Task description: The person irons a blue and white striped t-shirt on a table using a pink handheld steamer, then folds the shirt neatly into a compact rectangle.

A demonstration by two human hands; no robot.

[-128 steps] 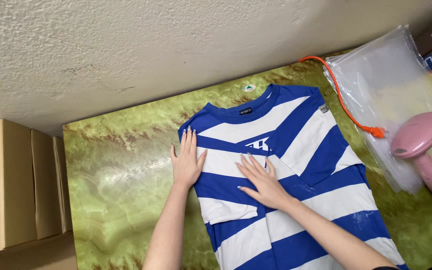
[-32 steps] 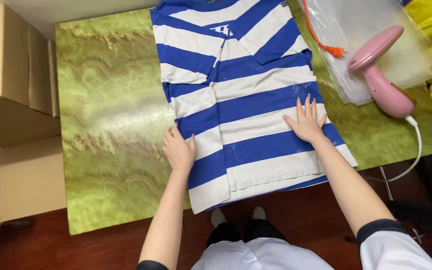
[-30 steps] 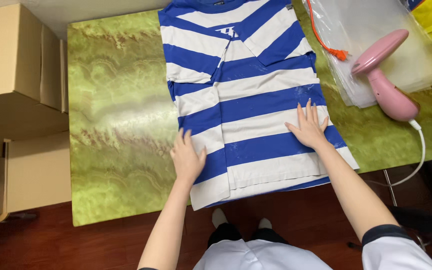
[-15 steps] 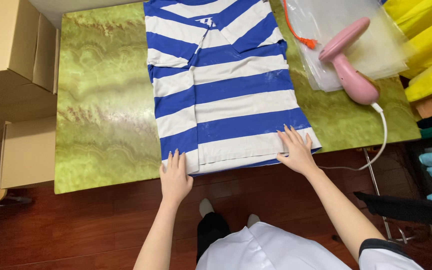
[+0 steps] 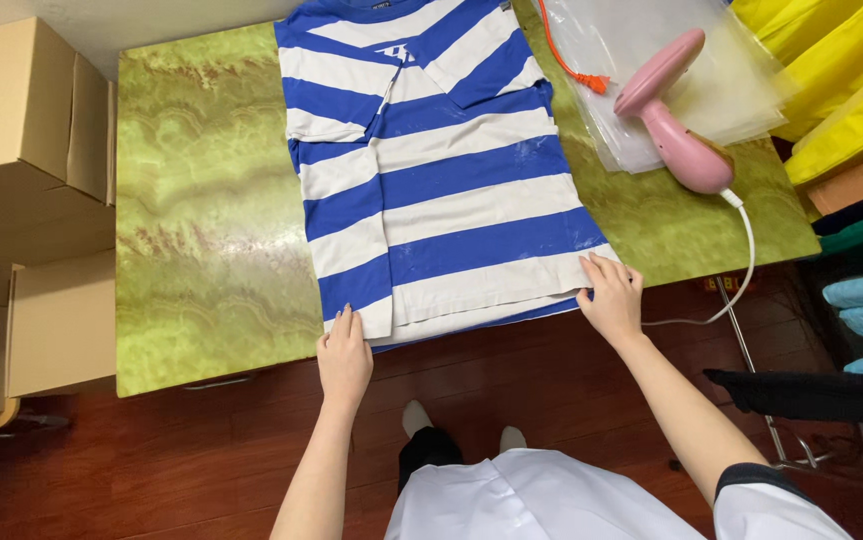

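My left hand (image 5: 344, 357) and right hand (image 5: 611, 298) rest flat, fingers together, on the hem of the striped shirt (image 5: 431, 170), which overhangs the green table (image 5: 201, 230)'s near edge. Bare tabletop lies left; the pink steamer (image 5: 673, 115) and plastic bags (image 5: 641, 60) crowd the right. Both hands have slid down from mid-shirt.

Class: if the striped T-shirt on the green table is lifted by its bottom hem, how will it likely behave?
The striped T-shirt is thin cloth lying flat with sleeves folded in, so it would probably droop and unfold. It looks light. With both hands, left hand and right hand, at the hem corners, it should lift evenly.
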